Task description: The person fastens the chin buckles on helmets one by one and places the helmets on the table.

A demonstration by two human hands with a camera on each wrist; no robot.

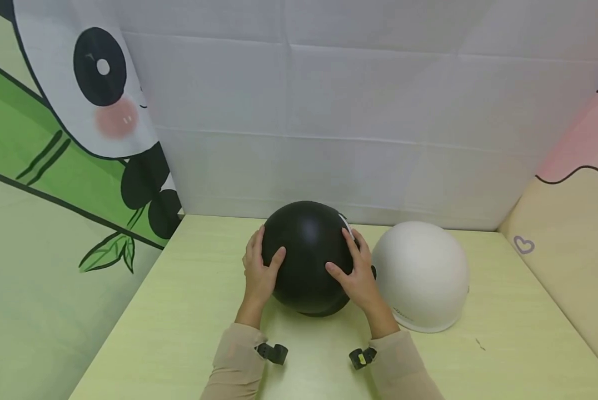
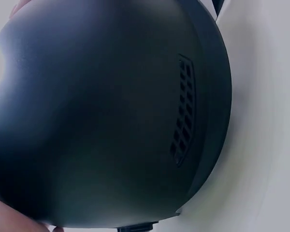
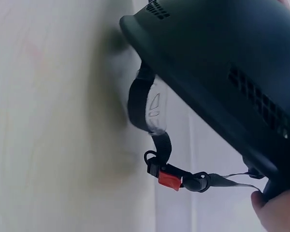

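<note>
A black helmet [image 1: 306, 239] is held between both hands at the middle of the table. On its left side the left hand [image 1: 260, 272] grips it, thumb toward the front and fingers round the far side. The right hand [image 1: 358, 275] grips the opposite side near a white strip. Seen from the right wrist, the helmet is tilted with its rim off the tabletop, and a black chin strap [image 3: 162, 145] with a red buckle [image 3: 169, 181] hangs from it. Slotted vents [image 2: 184, 111] show in the left wrist view. Most of the fingers are hidden in the wrist views.
A white helmet [image 1: 421, 272] sits dome up on the table, close to the right of the black one. The pale yellow-green table [image 1: 179, 311] ends at a white cloth backdrop [image 1: 349, 100]. Printed panels stand along the left and right sides.
</note>
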